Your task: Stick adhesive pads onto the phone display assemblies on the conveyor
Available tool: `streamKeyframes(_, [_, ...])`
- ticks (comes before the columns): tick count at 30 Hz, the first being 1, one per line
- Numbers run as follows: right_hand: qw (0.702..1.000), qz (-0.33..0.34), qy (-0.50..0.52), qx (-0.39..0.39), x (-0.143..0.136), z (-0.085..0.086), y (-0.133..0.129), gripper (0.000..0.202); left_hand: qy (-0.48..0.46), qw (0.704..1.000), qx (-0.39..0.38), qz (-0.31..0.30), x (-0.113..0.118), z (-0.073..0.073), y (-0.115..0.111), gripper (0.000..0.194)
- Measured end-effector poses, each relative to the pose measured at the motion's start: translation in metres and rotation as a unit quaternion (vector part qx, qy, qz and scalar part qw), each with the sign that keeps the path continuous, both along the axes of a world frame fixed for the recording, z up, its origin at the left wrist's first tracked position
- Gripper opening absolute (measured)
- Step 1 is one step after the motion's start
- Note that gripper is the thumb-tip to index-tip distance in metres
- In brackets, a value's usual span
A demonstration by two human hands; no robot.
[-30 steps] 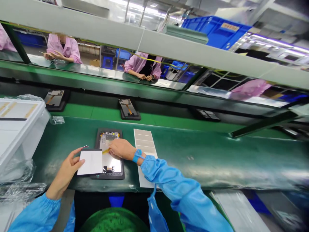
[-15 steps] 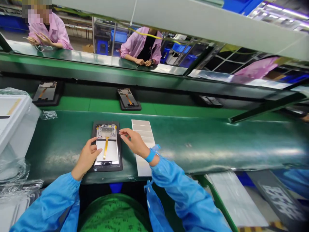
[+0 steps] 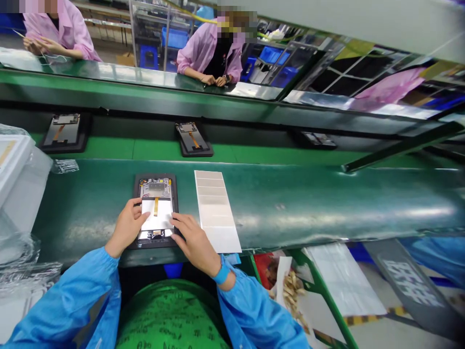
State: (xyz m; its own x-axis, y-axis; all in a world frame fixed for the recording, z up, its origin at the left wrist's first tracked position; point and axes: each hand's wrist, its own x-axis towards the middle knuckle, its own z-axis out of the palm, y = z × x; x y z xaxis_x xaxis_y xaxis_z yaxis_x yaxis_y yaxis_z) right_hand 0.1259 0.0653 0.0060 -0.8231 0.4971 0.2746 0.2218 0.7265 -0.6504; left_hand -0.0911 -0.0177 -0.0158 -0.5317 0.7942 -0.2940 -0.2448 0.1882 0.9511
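Observation:
An opened tablet (image 3: 157,213) lies in a dark frame on the green bench, its circuit board at the far end and an orange ribbon cable (image 3: 156,206) over its white panel. At the panel's left edge is my left hand (image 3: 128,224), thumb and fingers apart, touching it. My right hand (image 3: 194,242) rests its fingertips on the panel's right edge, with fingers spread from the thumb. Neither hand has anything lifted. Right of the tablet lies a pale sheet of labels (image 3: 216,208).
Several opened devices, one (image 3: 193,139) behind the tablet, sit on the green belt (image 3: 152,150). A white plastic-wrapped box (image 3: 22,179) stands left. Lower right is a green bin (image 3: 327,300) with scraps. A slanted dark bar (image 3: 403,146) crosses at right. People in pink sit opposite.
My right hand has moved down from beside the circuit board to the lower right edge of the panel. My left hand stays at the left edge. The view has shifted slightly.

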Motion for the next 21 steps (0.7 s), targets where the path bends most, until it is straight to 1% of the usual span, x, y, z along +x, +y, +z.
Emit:
streamKeyframes(2, [1.0,0.005,-0.016,0.022,-0.004,-0.005,-0.001,0.042,0.009,1.0,0.007,-0.008,0.0,0.0,-0.001,0.062])
streamKeyframes(4, [0.999,0.002,-0.027,0.03,-0.006,-0.01,0.0,0.042,0.038,0.999,0.004,-0.014,0.0,0.002,-0.001,0.059])
streamKeyframes(8, [0.999,0.008,-0.029,0.034,-0.007,-0.016,0.004,0.043,0.103,0.995,-0.018,0.0,0.0,0.005,-0.003,0.053])
streamKeyframes(13, [0.998,0.011,-0.032,0.051,-0.01,-0.018,0.008,0.04,0.155,0.987,-0.016,-0.024,0.0,0.003,-0.003,0.047])
streamKeyframes(21, [0.996,0.016,-0.048,0.073,-0.013,-0.019,0.012,0.038,0.188,0.98,-0.046,-0.044,0.001,0.001,-0.002,0.045])
